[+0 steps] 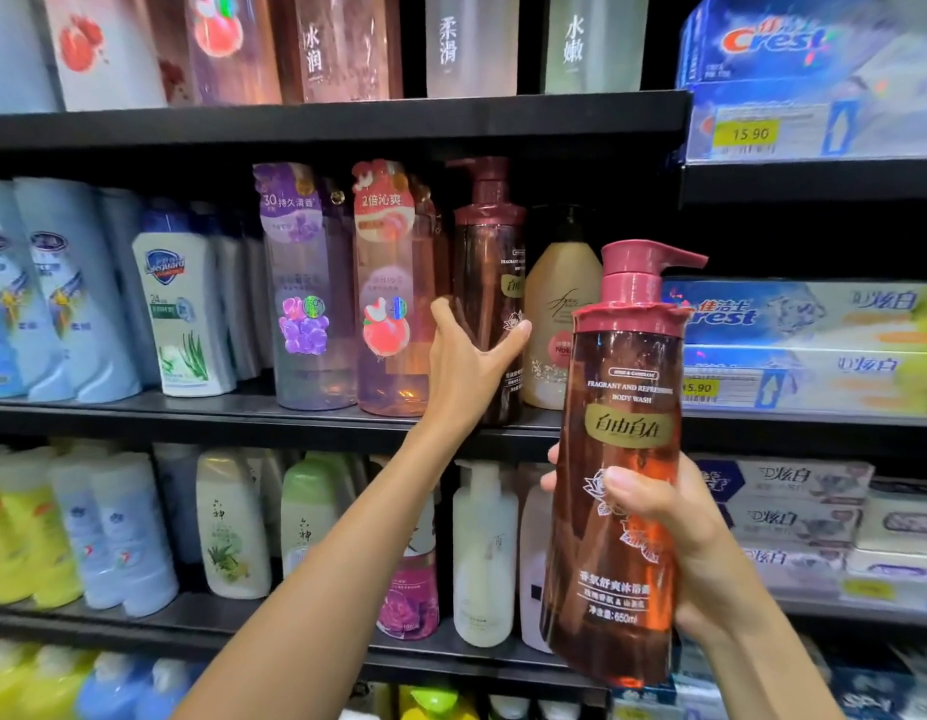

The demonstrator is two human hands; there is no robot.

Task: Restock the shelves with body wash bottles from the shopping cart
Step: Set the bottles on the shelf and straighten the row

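Observation:
My right hand [674, 532] grips a tall red-brown body wash bottle [622, 418] with a pink pump top, held upright in front of the shelves at the right. An identical dark red pump bottle [487, 262] stands on the middle shelf [217, 413]. My left hand [466, 361] reaches up to it, thumb and fingers spread around its lower part, touching it. The shopping cart is out of view.
A beige pump bottle [557, 314] stands right of the shelved red one; pink [394, 304] and purple [305, 293] clear bottles stand to its left. Blue and white bottles fill the left side. Toothpaste boxes [814, 345] are stacked on the right shelves. More bottles line the shelves above and below.

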